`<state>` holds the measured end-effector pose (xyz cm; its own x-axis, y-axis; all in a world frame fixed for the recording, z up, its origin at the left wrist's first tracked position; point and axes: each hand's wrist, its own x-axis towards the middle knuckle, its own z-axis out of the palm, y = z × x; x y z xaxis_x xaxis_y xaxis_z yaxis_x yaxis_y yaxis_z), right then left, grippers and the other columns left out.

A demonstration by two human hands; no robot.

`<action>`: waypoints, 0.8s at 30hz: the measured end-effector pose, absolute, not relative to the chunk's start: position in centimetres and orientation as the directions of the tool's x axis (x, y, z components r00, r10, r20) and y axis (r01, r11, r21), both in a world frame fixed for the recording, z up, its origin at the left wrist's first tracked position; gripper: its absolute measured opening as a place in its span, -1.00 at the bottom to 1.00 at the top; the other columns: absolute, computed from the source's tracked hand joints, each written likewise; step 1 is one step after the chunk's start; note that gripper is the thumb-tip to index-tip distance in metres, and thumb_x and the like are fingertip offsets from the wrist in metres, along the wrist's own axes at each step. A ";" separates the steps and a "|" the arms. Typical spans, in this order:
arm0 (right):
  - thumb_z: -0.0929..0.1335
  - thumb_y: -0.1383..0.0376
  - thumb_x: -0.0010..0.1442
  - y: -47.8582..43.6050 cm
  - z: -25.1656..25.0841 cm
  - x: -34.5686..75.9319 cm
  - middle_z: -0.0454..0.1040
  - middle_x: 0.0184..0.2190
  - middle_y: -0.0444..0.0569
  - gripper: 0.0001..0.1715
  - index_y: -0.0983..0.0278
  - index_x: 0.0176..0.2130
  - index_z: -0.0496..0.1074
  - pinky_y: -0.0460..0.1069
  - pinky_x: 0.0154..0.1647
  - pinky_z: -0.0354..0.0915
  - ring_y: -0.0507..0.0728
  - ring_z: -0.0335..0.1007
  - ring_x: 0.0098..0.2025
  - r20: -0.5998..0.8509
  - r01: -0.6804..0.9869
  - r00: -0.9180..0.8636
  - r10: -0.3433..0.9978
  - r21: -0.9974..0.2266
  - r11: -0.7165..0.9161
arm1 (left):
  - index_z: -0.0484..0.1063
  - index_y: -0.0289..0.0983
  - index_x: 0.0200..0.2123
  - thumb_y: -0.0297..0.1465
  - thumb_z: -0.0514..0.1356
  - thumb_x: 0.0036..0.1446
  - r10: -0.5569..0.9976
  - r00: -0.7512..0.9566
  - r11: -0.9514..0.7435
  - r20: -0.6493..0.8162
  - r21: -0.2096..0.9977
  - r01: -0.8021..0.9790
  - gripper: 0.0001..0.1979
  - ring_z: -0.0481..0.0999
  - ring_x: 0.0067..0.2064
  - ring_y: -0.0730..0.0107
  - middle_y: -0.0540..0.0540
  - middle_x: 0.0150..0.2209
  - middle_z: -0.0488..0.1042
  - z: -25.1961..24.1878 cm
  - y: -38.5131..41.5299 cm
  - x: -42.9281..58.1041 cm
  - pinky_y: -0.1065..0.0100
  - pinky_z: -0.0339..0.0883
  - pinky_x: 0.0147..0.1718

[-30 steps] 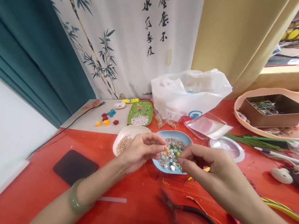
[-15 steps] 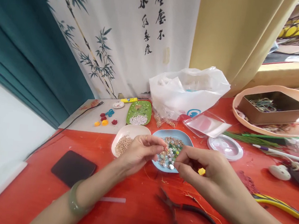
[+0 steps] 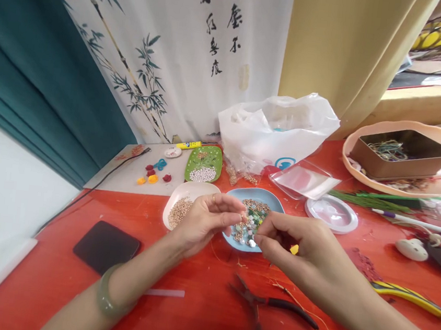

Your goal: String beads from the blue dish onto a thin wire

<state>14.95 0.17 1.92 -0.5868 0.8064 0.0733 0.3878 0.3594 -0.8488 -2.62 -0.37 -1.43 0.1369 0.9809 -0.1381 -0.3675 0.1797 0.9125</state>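
Note:
My left hand and my right hand meet over the near edge of a blue dish filled with mixed beads. Both hands are pinched, fingertips nearly touching. What the left fingertips hold is too small to name. A small yellow piece shows under the right hand's fingers, and a thin golden wire trails from there across the red table. A green bangle sits on my left wrist. Black-handled pliers lie just in front of my hands.
A white dish of gold beads and a green dish of white beads stand left of the blue one. Behind are a white plastic bag, a clear packet, a round lid and a pink tray with a metal tin. A dark pad lies at left.
My right hand has moved left, closing the gap to my left hand over the blue dish. The view has tilted slightly; the left hand has stayed in place.

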 end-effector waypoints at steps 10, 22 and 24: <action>0.20 0.30 0.04 0.3 2.0 14.8 0.14 -0.67 -0.20 -0.80 0.26 -0.58 0.25 -0.10 -0.61 -0.03 -0.02 -0.01 -0.59 -0.010 0.374 -0.577 0.817 -0.892 0.253 | 0.51 -0.30 -0.55 -0.46 0.37 -0.23 0.980 0.153 0.172 -0.125 0.921 -0.349 -0.90 0.39 -0.54 0.58 -0.02 -0.51 0.49 -1.1 -0.7 -2.4 0.57 0.22 -0.62; 0.24 0.22 0.14 0.8 1.8 14.7 0.34 -0.59 -0.16 -0.75 0.29 -0.46 0.39 -0.11 -0.58 0.06 -0.02 0.13 -0.56 0.002 0.340 -0.621 0.784 -0.900 0.272 | 0.53 -0.29 -0.59 -0.44 0.39 -0.27 0.983 0.114 0.179 -0.147 0.911 -0.372 -0.90 0.37 -0.60 0.61 -0.02 -0.56 0.51 -1.2 -0.7 -2.2 0.59 0.22 -0.65; 0.27 0.19 0.14 1.4 1.7 15.1 0.43 -0.50 -0.13 -0.77 0.27 -0.39 0.44 -0.10 -0.50 0.14 0.00 0.24 -0.50 -0.005 0.371 -0.655 0.756 -0.873 0.316 | 0.52 -0.29 -0.59 -0.45 0.38 -0.26 0.987 0.059 0.160 -0.149 0.902 -0.401 -0.90 0.36 -0.61 0.64 -0.01 -0.56 0.51 -1.0 -0.5 -2.6 0.62 0.22 -0.64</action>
